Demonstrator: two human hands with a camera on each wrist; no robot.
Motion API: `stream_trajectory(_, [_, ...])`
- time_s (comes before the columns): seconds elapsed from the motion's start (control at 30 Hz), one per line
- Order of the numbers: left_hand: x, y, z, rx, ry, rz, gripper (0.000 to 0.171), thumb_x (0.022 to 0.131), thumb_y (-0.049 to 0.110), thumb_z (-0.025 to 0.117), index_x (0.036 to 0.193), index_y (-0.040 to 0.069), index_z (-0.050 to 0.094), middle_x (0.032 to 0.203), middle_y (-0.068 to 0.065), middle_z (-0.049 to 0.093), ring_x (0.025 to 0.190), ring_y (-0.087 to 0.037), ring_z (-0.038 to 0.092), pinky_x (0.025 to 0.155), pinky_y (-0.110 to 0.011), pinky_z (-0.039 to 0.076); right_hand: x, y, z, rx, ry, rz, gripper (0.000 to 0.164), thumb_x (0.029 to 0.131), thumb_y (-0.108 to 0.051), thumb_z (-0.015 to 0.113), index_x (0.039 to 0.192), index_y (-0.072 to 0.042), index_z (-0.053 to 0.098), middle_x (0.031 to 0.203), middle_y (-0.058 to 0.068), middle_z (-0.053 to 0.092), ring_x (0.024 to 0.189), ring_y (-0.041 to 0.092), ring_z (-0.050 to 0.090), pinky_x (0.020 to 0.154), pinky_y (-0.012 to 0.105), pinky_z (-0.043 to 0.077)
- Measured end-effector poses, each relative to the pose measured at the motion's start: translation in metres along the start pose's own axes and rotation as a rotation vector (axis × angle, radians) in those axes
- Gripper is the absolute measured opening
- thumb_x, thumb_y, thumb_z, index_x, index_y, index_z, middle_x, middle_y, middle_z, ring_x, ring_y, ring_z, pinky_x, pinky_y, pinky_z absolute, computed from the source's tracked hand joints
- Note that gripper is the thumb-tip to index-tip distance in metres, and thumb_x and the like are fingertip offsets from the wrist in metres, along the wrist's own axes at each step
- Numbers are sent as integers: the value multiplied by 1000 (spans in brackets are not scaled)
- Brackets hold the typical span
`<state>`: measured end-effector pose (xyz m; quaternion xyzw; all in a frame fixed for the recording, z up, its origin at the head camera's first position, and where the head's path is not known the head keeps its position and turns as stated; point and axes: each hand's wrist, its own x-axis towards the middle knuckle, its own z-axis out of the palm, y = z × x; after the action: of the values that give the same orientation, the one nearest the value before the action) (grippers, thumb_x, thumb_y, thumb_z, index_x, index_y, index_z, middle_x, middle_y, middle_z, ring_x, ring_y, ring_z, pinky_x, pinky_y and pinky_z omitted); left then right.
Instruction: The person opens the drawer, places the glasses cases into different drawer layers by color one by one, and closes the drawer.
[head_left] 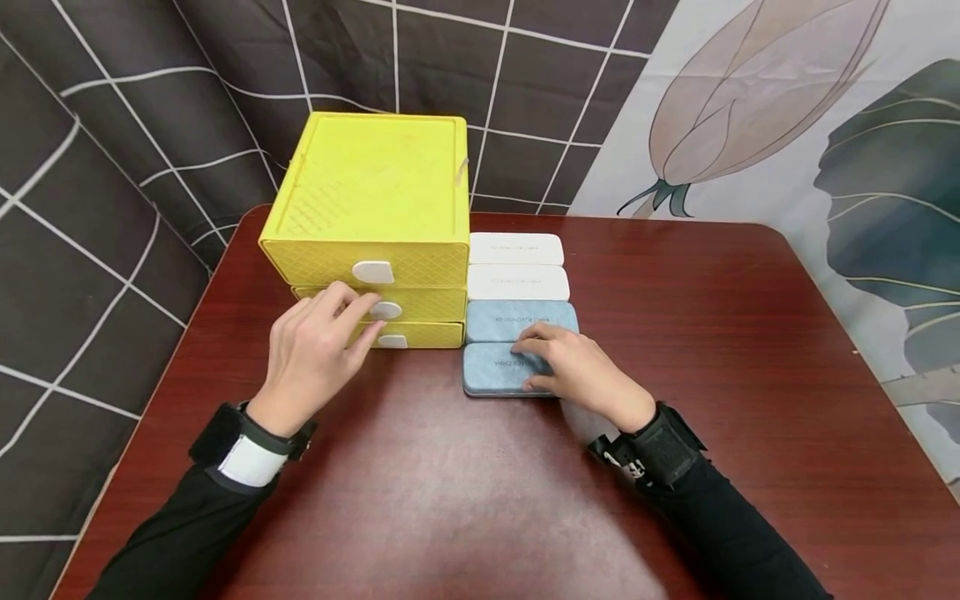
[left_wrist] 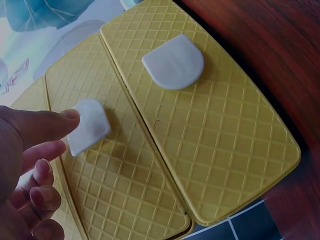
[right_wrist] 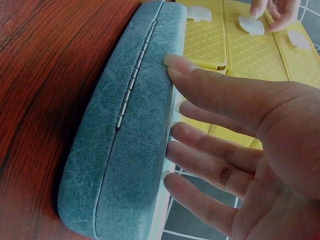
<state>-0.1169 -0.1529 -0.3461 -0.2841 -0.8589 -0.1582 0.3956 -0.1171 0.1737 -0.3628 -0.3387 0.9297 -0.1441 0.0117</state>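
Your near blue case (head_left: 491, 372) lies flat on the table, lid down, its long side facing you; take it as the centre of the clock. Your right hand (head_left: 581, 367) comes in from 3 o'clock, fingers loosely spread over the lid and thumb by the near edge; you aren't pinching it, and I can't tell how firmly you press. The right wrist view shows its hinge (right_wrist: 136, 75) on your side, so the lid should lift from 12 o'clock. I judge the case light and stiff, its mottled skin giving fair grip; take it by the 3 o'clock end, since the far blue case (head_left: 517, 318) sits against its 12 o'clock side.

At 10 o'clock is the middle handle (head_left: 387, 311), a small pale tab that looks rigid and rather slick; it should suit a pinch on its upper and lower edges. Your left hand (head_left: 315, 354), at 9 o'clock, has thumb and forefinger apart beside that tab; I can't tell whether they touch it.

The yellow drawers (head_left: 382, 183) rise between 10 and 11 o'clock, 3 high. Past the far blue case, 2 white cases (head_left: 517, 285) line up at 12 o'clock. Everything stands on the red-brown table (head_left: 712, 333), with a flower print (head_left: 765, 92) beyond, between 1 and 2 o'clock.
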Motion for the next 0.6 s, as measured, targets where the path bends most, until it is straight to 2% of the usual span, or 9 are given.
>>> stream_trajectory(0.17, [-1,0,4,-11,-3,-12,22,77,14,71,98,10,68,81,-3,52,55,-20,44,45,-32,33,0,0,0,4,-4,2,45,73,-28,77,113,-10,66,113,1,56,99,15,56,73,33,49])
stream_trajectory(0.43, [-1,3,3,0,-63,-50,18,79,18,70,96,12,66,76,2,48,43,-11,34,37,-28,23,0,1,1,10,1,0,45,73,-28,77,113,-10,66,113,0,57,99,14,56,73,33,48])
stream_trajectory(0.6, [1,5,4,1,-55,-58,14,81,18,68,93,12,66,75,2,50,41,-11,33,36,-27,21,0,1,1,10,5,2,45,73,-28,76,113,-10,66,113,0,57,100,15,56,74,34,49])
